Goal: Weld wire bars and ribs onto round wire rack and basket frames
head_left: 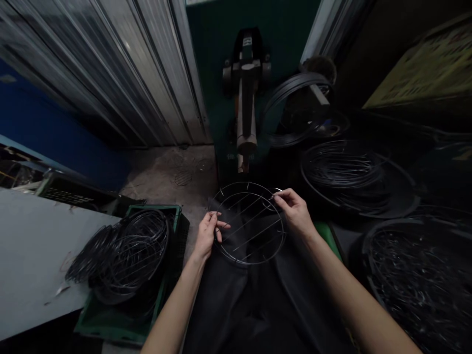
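A round wire grille (248, 223), a dark ring crossed by thin straight wires, is held flat in front of me over my lap. My left hand (208, 235) pinches its left rim, fingers closed on the wire. My right hand (296, 212) grips the upper right rim, thumb and forefinger pinched on a wire end. Just beyond the grille stands a machine with a downward-pointing arm (246, 113).
A green crate (106, 322) at lower left holds a heap of finished wire rings (125, 253). Stacks of dark wire hoops (344, 169) and a bin of loose wires (416, 275) lie to the right. A grey table (33, 250) is at far left, corrugated metal wall behind.
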`<state>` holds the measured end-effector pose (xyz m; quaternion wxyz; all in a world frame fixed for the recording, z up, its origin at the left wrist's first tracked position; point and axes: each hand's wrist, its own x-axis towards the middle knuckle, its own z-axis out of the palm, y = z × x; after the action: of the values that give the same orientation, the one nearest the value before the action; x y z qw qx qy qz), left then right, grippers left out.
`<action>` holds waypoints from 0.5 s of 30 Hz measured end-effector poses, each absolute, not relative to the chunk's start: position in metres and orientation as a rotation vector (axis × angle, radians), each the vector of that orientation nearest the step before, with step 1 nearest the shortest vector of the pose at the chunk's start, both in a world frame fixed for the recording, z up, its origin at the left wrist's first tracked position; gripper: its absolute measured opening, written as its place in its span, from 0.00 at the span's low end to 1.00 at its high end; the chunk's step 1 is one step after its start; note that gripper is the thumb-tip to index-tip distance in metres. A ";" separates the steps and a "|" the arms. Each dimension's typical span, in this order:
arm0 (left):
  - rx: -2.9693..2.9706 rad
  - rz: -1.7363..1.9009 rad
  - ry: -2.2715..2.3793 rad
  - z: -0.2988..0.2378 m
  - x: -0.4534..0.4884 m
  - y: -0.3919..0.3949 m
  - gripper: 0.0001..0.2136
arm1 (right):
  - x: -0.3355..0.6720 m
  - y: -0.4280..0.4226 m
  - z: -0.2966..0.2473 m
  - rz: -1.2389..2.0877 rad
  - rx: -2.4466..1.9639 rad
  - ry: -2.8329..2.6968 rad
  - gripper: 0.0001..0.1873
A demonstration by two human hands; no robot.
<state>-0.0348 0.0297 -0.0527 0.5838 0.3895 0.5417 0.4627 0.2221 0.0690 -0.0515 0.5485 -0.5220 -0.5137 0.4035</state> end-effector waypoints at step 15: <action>0.770 1.237 1.291 -0.062 -0.042 0.032 0.17 | 0.206 0.076 -0.060 1.061 -1.209 -1.038 0.14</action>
<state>-0.0416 0.0321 -0.0621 0.5625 0.3271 0.5482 0.5254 0.2061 0.0764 -0.0596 0.5757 -0.5165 -0.4433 0.4532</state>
